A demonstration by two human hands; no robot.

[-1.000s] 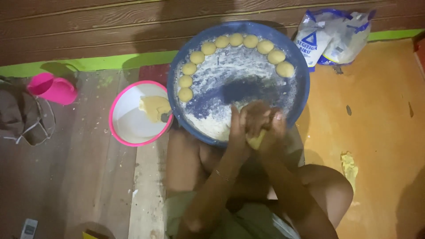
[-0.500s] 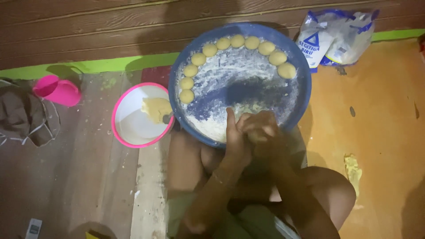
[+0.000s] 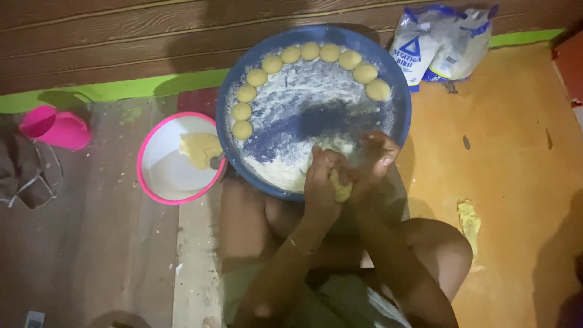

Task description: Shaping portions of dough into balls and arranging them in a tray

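A piece of yellow dough (image 3: 342, 188) sits pressed between my two palms over the near rim of a big blue tray (image 3: 401, 115). My left hand (image 3: 320, 182) cups it from the left, and my right hand (image 3: 373, 161) covers it from the right. The tray is dusted with white flour, and several round dough balls (image 3: 310, 51) line its far and left rim. To the left stands a white bowl with a pink rim (image 3: 163, 182), holding a lump of dough (image 3: 200, 149) and a spoon.
A white and blue flour bag (image 3: 440, 39) lies at the back right on the orange floor. A pink scoop (image 3: 54, 126) and grey cloth (image 3: 27, 173) lie at the far left. My bare knees rest under the tray. A wooden wall runs behind.
My hands have kept rolling the dough, the right hand sliding forward over the left. The camera view has shifted slightly.
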